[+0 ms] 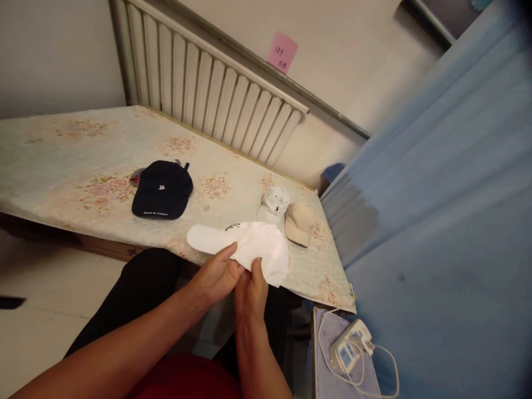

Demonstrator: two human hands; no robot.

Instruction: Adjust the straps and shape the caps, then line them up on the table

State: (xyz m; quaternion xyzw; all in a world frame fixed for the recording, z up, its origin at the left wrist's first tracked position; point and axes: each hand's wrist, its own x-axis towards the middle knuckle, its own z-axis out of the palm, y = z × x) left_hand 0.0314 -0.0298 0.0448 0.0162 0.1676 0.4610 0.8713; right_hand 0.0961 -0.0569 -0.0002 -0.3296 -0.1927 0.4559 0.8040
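A white baseball cap [257, 244] is held above the bed's near edge, its brim pointing left and a dark mark on its front. My left hand [220, 274] grips its lower edge near the brim, thumb on the outside. Close beside it, my right hand [252, 282] pinches the same edge further right, thumb up against the cap. The fingers of both hands are partly hidden under it. Just behind lie another white cap [275, 203] with a small dark emblem and a beige cap [299, 223]. To the left rests a navy cap [162, 191] with white lettering.
The caps lie on a bed with a floral cover [233, 177]. A white radiator [208, 83] runs along the wall behind it. At right hangs a blue curtain [436, 221]. A small table [324, 377] at lower right bears a power strip [351, 346] with white cables.
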